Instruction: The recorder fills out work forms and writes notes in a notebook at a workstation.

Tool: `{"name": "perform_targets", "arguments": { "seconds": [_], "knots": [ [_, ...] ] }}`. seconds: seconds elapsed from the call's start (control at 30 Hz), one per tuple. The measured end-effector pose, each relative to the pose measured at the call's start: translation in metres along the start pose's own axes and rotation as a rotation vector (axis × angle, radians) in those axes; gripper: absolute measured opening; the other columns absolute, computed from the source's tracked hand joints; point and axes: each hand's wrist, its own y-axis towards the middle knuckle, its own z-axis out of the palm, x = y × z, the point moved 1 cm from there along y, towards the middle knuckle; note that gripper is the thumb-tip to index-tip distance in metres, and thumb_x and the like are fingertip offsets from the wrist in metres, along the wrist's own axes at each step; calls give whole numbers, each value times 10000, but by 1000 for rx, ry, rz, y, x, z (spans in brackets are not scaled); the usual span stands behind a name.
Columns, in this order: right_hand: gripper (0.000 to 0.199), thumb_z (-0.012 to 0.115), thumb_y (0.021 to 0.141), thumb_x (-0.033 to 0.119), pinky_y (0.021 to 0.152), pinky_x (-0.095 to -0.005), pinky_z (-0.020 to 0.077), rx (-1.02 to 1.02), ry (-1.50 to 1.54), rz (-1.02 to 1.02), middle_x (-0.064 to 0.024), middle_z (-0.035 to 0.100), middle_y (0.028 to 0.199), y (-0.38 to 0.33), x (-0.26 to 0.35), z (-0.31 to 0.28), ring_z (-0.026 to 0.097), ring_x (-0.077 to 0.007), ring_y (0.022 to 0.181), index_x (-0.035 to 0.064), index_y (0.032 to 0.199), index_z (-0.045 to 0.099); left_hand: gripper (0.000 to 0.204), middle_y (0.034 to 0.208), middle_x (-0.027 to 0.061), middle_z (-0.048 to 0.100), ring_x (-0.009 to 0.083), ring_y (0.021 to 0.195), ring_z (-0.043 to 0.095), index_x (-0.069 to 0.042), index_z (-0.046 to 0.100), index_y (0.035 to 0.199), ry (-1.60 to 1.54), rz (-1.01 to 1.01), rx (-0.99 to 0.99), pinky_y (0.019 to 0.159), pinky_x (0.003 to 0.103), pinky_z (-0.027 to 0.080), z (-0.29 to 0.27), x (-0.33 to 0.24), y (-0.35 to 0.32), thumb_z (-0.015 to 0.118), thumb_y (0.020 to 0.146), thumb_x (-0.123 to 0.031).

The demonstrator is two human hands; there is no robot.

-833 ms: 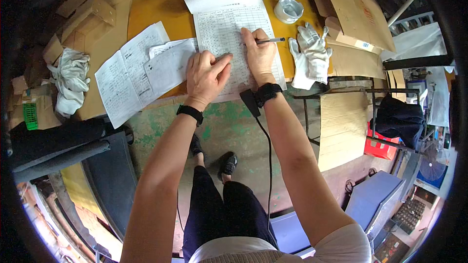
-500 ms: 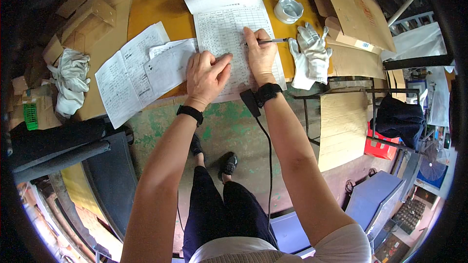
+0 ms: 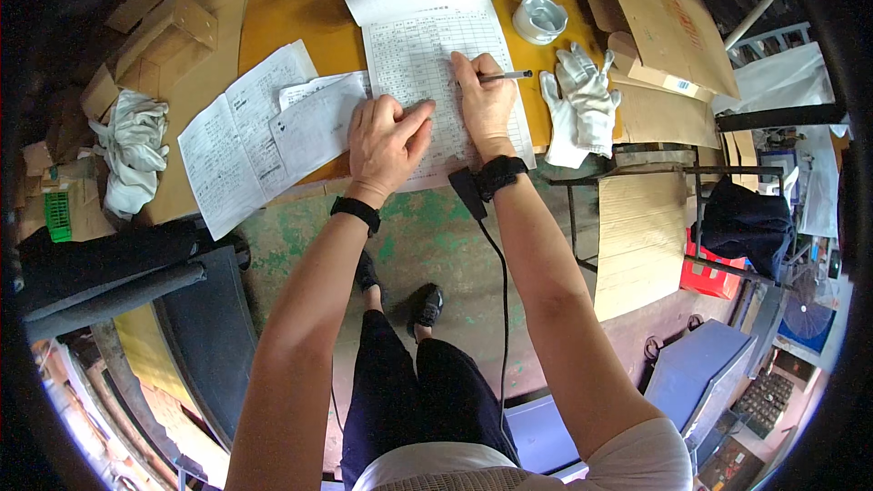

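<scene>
A ruled form sheet [image 3: 427, 55] with its top pages rolled back lies on the yellow table [image 3: 300, 23]. My right hand [image 3: 485, 100] grips a pen [image 3: 506, 76] and rests on the right side of that sheet, the tip pointing left onto the paper. Flat on the sheet's lower left part lies my left hand [image 3: 386, 141], fingers together, pressing it down. Both wrists carry black bands.
Loose printed papers [image 3: 245, 132] lie left of the sheet. White work gloves [image 3: 582, 105] and two metal rings [image 3: 538, 18] sit to the right, cardboard pieces [image 3: 664, 18] beyond. A white cloth [image 3: 132, 150] lies at the far left. A black cable hangs from the table edge.
My right hand with the pen has shifted slightly along the sheet. The left hand has stayed flat on the paper.
</scene>
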Motion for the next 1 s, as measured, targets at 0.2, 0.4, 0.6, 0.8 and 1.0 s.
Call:
{"name": "perform_targets", "arguments": {
  "seconds": [0.2,0.4,0.6,0.8,1.0],
  "knots": [
    [386,720,866,324,498,-388,432,-12,-2,-11,-107,558,545,0,-2,2,528,-288,473,49,649,558,238,798,29,413,222,738,474,-231,742,1066,5,18,-12,657,357,441,-2,-1,1,712,831,-206],
    [392,728,863,309,493,-377,426,-14,7,4,-101,553,535,1,-5,2,515,-265,462,45,636,547,232,795,23,418,219,746,476,-236,739,1058,-6,9,-6,678,361,438,-1,-1,1,706,830,-217],
    [374,750,849,277,496,-346,429,-32,88,28,-86,562,537,0,2,0,503,-198,459,35,634,562,236,797,18,417,212,753,473,-242,730,1059,-2,-3,3,715,363,433,0,0,0,695,826,-239],
    [364,729,855,328,513,-370,450,-12,1,5,-107,580,557,0,-1,1,551,-260,481,50,660,597,234,794,29,417,226,739,478,-228,741,1065,-11,11,-11,667,365,435,-1,-1,1,713,833,-211],
    [373,723,857,342,522,-380,456,-7,-27,20,-114,589,570,0,-4,2,566,-281,498,51,668,587,235,790,24,421,221,741,478,-231,742,1061,-14,2,-7,682,365,435,0,-1,1,708,829,-220]
  ]
}}
